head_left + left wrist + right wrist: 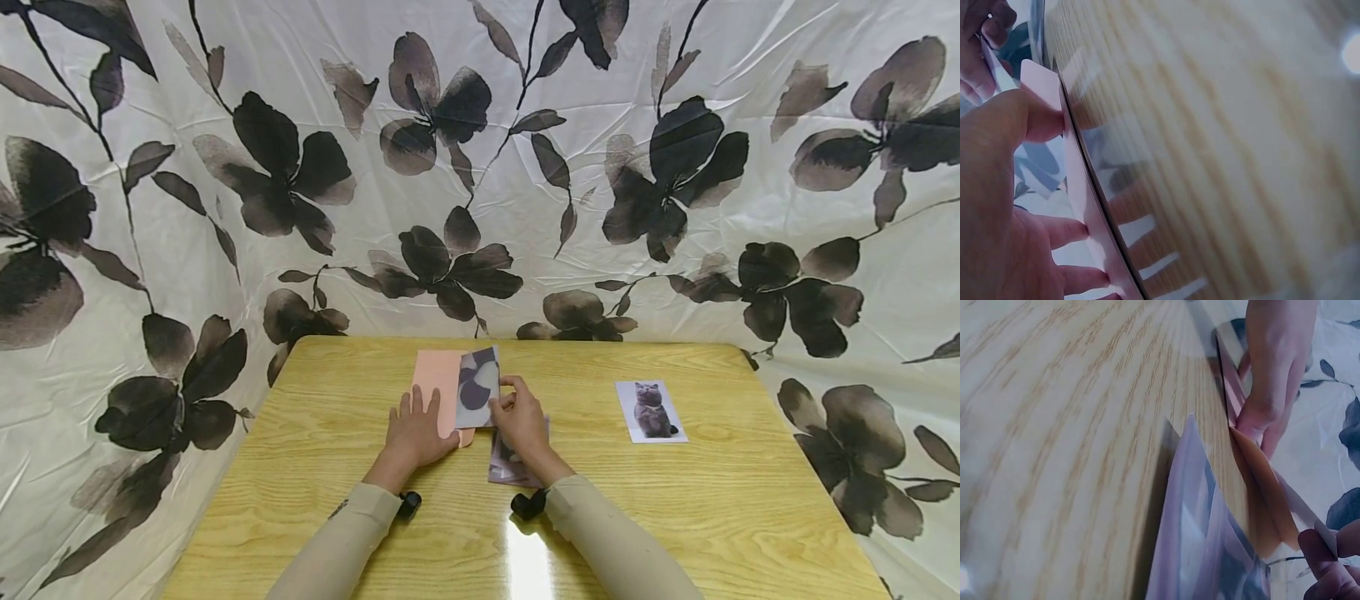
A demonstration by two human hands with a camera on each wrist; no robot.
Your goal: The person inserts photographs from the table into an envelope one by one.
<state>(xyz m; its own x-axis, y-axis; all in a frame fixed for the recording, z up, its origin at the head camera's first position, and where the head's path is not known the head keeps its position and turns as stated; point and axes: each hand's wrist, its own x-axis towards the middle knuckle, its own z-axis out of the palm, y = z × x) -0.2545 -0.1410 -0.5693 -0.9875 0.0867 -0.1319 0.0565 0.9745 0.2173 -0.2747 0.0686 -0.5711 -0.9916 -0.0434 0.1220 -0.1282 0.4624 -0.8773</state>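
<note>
My left hand (416, 433) lies spread on a pink paper folder (435, 367), fingers straight, thumb near its lower edge. With my right hand (522, 421) I pinch the right edge of a photo print (477, 392) patterned in dark purple and pale grey. This print stands over the folder's right part and hides it from the head view. In the right wrist view, an orange-lit flap (1266, 494) of the folder rises off the table beside my left hand. Partly under my right hand lies a glossy clear plastic sleeve (1197, 537) with prints inside.
A print of a grey cat (652, 412) lies apart on the right of the wooden table (337, 533). A floral cloth (555, 167) hangs behind the table and along its sides. Light glares off the table's front middle.
</note>
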